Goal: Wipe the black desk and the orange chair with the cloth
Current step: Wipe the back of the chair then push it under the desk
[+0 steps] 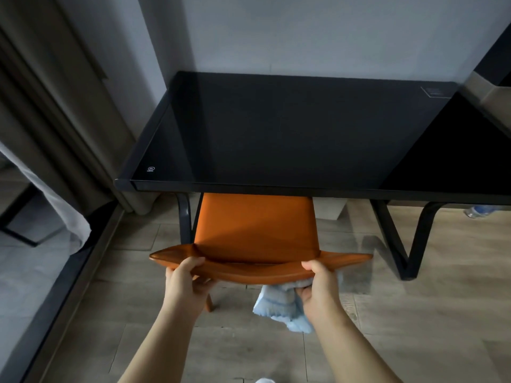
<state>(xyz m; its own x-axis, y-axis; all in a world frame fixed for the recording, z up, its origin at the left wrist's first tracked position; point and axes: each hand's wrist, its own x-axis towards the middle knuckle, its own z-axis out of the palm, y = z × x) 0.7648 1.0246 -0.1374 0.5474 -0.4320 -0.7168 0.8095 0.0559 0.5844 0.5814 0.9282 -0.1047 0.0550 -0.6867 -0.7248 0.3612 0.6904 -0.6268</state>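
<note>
At the near edge of the black desk point(276, 134), toward its left end, we have the orange chair point(257, 230) tucked partly under the top, its seat reaching beneath the desk and its curved backrest toward us. Our left hand point(184, 283) grips the top rail of the backrest left of its middle, thumb curled over the upper edge and the fingers wrapped underneath. Our right hand point(320, 286) grips the same rail right of its middle, thumb on top and fingers curled below, and it also holds the cloth point(279, 305) pinched against the back of the rail. The cloth is pale blue and fluffy; most of it hangs loose below the backrest on the side nearest us, above the wooden floor point(414, 327), and it touches nothing but the hand and the chair.

The desk top is glossy, with a small white mark near its near left corner and a faint label near its far right corner. The desk stands against a grey wall point(304, 31), on black legs point(398, 244) that show under its near edge. Beyond the left edge of the desk hangs a brown curtain point(69, 120). On the floor under the right end of the desk lies a plastic bottle point(479, 211), well apart from the chair.
</note>
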